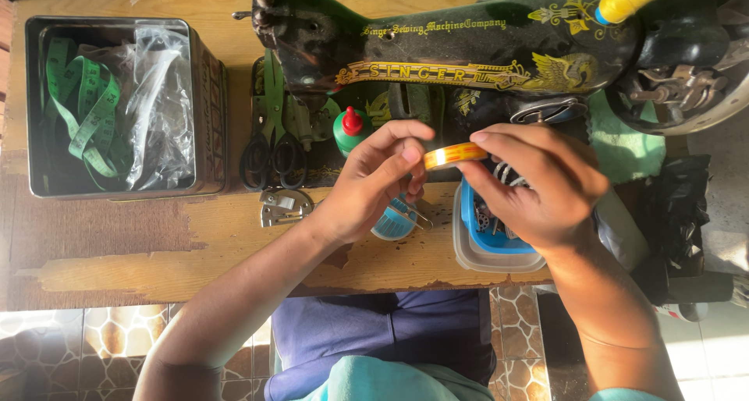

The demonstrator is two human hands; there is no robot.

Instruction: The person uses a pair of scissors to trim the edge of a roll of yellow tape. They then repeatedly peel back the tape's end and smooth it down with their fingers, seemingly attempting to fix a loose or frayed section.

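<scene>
- So the person's got a small orange spool (pixel 454 155) pinched between both hands, right over the front edge of the wooden table (pixel 117 237), just in front of the black sewing machine (pixel 468 50).
- Left hand (pixel 367 186) is closed on the spool's left end, thumb and forefinger tips touching it; the other fingers curl under.
- Right hand (pixel 538 182) grips the right end the same way, fingertips wrapped over the top.
- The spool sits dead between the two hands, neither one really nearer. Its long axis runs roughly side to side, tilted up a bit toward the right hand.
- Can't tell if any thread is coming off it.
- Just under the right hand there's a blue-and-white plastic tub (pixel 488 241) of small bits; beyond the left hand's fingertips stands a green bottle with a red cap (pixel 349 128), and scissors (pixel 269 147) lie off to its left.
</scene>
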